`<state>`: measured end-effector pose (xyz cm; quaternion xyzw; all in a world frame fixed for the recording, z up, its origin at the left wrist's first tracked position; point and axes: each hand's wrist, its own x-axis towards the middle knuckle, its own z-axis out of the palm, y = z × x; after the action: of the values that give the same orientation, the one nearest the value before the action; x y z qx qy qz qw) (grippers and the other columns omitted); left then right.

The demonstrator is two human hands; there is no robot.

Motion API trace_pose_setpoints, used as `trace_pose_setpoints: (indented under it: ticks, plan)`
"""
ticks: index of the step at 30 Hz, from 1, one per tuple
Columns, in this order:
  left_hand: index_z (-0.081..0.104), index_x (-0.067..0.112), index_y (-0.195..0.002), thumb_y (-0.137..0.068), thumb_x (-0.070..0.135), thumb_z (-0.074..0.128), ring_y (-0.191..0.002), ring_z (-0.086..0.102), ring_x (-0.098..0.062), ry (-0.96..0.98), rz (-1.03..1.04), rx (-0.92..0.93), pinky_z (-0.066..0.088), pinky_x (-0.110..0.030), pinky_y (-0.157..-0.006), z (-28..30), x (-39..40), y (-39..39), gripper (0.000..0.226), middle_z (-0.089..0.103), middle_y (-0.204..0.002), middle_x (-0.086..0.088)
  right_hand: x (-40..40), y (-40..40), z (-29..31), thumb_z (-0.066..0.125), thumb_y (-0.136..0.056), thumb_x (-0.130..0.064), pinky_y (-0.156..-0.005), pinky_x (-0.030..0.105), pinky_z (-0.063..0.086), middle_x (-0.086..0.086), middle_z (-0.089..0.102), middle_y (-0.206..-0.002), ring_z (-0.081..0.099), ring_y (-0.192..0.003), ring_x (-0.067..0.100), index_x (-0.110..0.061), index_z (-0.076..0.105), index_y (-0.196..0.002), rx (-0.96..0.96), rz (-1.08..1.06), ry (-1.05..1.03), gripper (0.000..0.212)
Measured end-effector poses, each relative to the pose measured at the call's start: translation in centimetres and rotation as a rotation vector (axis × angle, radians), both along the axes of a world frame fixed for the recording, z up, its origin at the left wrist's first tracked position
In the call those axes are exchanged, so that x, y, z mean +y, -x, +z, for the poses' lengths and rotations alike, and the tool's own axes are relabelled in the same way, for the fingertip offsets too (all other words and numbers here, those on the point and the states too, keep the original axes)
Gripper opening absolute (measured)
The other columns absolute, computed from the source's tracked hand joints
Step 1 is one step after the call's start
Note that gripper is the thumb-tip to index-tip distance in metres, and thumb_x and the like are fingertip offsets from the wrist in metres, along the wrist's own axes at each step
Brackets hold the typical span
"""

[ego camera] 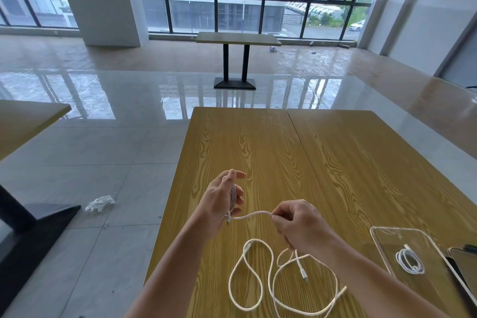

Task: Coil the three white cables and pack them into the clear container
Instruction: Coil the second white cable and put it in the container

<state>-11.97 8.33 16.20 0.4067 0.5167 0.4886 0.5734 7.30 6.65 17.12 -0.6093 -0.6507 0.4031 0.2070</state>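
My left hand (224, 199) holds a partly wound white cable (233, 197), with loops wrapped around its fingers. A short stretch of that cable (254, 215) runs to my right hand (299, 224), which pinches it between thumb and fingers. Below my hands a loose white cable (271, 289) lies in wide loops on the wooden table (258, 142). The clear container (413, 253) sits at the right on the table, and one coiled white cable (410, 261) lies inside it.
A dark flat object (464, 266) lies at the right edge beside the container. Another table (237, 39) stands across the tiled floor, a third (23, 121) at the left. A crumpled white scrap (99, 203) lies on the floor.
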Motion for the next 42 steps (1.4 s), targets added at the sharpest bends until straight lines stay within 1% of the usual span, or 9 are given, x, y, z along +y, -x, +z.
trace_pose_setpoints:
  ticks: [8,12,14,18,24,27,32,37,42]
  plan:
    - [0.066,0.018,-0.107,-0.106,0.034,0.035,-0.079,0.064,-0.021,0.029,-0.009,0.017,0.056,-0.05,-0.086,-0.6,-0.1,-0.4,0.035,0.058,-0.079,-0.004,-0.5,1.0,1.8,0.062,-0.096,-0.014,-0.048,0.029,0.05,0.004,0.068,-0.067,0.057,-0.051,0.016,-0.012,0.072,-0.082,0.221,0.027,0.005,0.017]
    - [0.066,0.016,-0.109,-0.106,0.036,0.036,-0.084,0.063,-0.027,0.048,-0.034,-0.021,0.059,-0.045,-0.071,-0.7,-0.4,-0.8,0.036,0.057,-0.089,-0.012,-0.5,1.6,2.3,0.061,-0.097,-0.011,-0.044,0.028,0.045,0.006,0.065,-0.067,0.053,-0.05,0.018,-0.009,0.073,-0.087,0.42,0.038,0.088,0.016]
    - [0.064,0.013,-0.109,-0.106,0.036,0.036,-0.079,0.065,-0.022,0.041,-0.052,-0.001,0.058,-0.039,-0.066,-0.8,-0.4,-0.9,0.036,0.061,-0.09,-0.012,-0.6,1.8,2.5,0.059,-0.098,-0.009,-0.044,0.027,0.045,0.007,0.064,-0.067,0.052,-0.049,0.016,-0.007,0.072,-0.092,0.481,0.039,0.129,0.015]
    - [0.057,0.005,-0.109,-0.106,0.034,0.033,-0.064,0.064,-0.018,0.024,-0.119,-0.009,0.053,-0.04,-0.067,-0.9,-0.6,-1.2,0.038,0.067,-0.073,-0.006,-0.7,2.4,2.6,0.057,-0.099,-0.008,-0.043,0.026,0.044,0.005,0.065,-0.064,0.051,-0.048,0.016,-0.002,0.071,-0.098,0.534,0.036,0.153,0.015]
    - [0.052,0.006,-0.095,-0.107,0.038,0.029,-0.047,0.047,-0.019,0.013,-0.152,-0.063,0.036,-0.027,-0.041,-1.0,-0.9,-1.9,0.041,0.055,-0.06,-0.011,-0.8,2.8,2.5,0.059,-0.098,-0.009,-0.04,0.026,0.043,0.007,0.062,-0.062,0.05,-0.047,0.017,-0.003,0.072,-0.102,0.612,-0.004,0.187,0.015]
    - [0.049,0.008,-0.092,-0.107,0.038,0.03,-0.048,0.043,-0.018,0.041,-0.069,-0.163,0.033,-0.027,-0.041,-1.2,-0.7,-1.2,0.038,0.05,-0.059,-0.007,-0.9,2.5,2.6,0.056,-0.098,-0.004,-0.04,0.025,0.043,0.008,0.062,-0.063,0.05,-0.047,0.017,-0.003,0.074,-0.104,0.672,0.004,0.233,0.019]
    - [0.048,0.009,-0.09,-0.106,0.038,0.03,-0.05,0.042,-0.016,0.026,-0.015,-0.151,0.031,-0.026,-0.044,-1.2,-0.5,-0.9,0.038,0.049,-0.058,-0.004,-0.9,1.9,2.8,0.051,-0.096,0.004,-0.04,0.025,0.043,0.011,0.063,-0.069,0.052,-0.049,0.017,0.0,0.072,-0.104,0.776,0.011,0.302,0.023]
    - [0.052,0.007,-0.099,-0.103,0.049,0.027,-0.051,0.046,-0.015,-0.005,-0.031,-0.095,0.034,-0.027,-0.047,-1.5,-0.7,-2.0,0.048,0.052,-0.065,-0.006,-1.1,2.7,2.1,0.064,-0.092,0.001,-0.046,0.029,0.049,0.018,0.071,-0.075,0.058,-0.053,0.019,0.0,0.07,-0.089,0.699,-0.11,0.142,0.008]
    - [0.05,0.006,-0.109,-0.095,0.063,0.027,-0.045,0.043,-0.021,-0.037,-0.103,-0.086,0.036,-0.029,-0.046,-1.9,-1.2,-3.0,0.063,0.049,-0.055,-0.01,-1.5,4.0,1.1,0.069,-0.09,-0.002,-0.045,0.03,0.053,0.023,0.069,-0.067,0.064,-0.053,0.027,0.003,0.066,-0.086,0.609,-0.145,-0.003,0.007]
